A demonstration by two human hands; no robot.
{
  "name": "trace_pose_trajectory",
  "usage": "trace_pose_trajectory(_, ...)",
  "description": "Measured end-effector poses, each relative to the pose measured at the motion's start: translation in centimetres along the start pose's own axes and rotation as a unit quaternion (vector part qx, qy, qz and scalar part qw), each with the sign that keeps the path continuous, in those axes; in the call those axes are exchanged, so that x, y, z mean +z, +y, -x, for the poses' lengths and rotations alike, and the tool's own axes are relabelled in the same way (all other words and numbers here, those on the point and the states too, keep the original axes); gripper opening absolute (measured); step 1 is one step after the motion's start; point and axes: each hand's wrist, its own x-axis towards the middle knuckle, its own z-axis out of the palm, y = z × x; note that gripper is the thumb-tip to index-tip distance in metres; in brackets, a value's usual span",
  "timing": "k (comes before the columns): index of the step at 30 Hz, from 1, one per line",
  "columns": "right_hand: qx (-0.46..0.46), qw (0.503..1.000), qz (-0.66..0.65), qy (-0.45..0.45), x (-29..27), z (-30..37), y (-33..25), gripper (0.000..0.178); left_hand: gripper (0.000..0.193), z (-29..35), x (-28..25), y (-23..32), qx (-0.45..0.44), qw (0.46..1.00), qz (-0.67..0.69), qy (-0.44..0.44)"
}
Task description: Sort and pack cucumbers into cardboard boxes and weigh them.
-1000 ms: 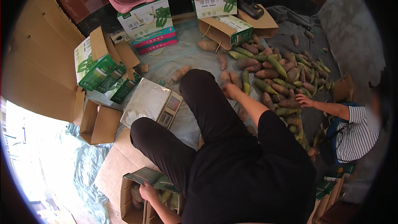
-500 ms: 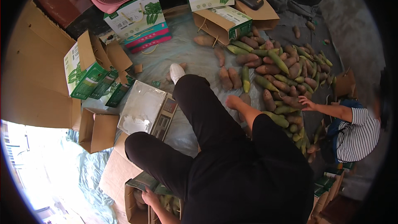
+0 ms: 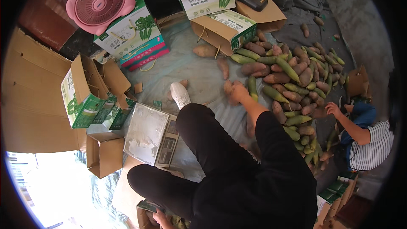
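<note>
My right hand [image 3: 241, 94] reaches out past my knee onto the plastic sheet. Its fingers close around a brownish, soil-coated radish [image 3: 228, 87], partly covered by the hand. To its right spreads a big heap of green and brown radishes [image 3: 292, 95]. Low in the picture, my left hand [image 3: 161, 218] grips the edge of a green cardboard box [image 3: 143, 217] beside my thigh. Several radishes [image 3: 180, 222] show inside this box, which is partly cut off by the picture's lower edge.
A flat weighing scale [image 3: 146, 133] stands left of my white shoe [image 3: 180, 94]. Open cartons [image 3: 104, 154] line the left, and a pink fan [image 3: 99, 4] sits by stacked boxes [image 3: 129, 34]. At right, a co-worker's hand [image 3: 333, 109] is by the heap.
My right hand has moved forward and left onto the brown radish. The left hand still holds the box, lower in the picture as the view shifts. The co-worker's hand has drawn back from the heap.
</note>
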Motion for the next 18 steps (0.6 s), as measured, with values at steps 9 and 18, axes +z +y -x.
trace_pose_trajectory(9,-0.009,0.997,0.059,0.054,-6.7,-7.7,-6.2,0.035,0.043,-1.2,1.2,-1.7,-0.075,0.990,0.082,-0.085)
trace_pose_trajectory(18,-0.045,0.971,0.219,0.080,-7.1,-14.3,-11.0,0.028,0.039,-2.0,1.6,-3.1,-0.185,0.924,0.289,-0.169)
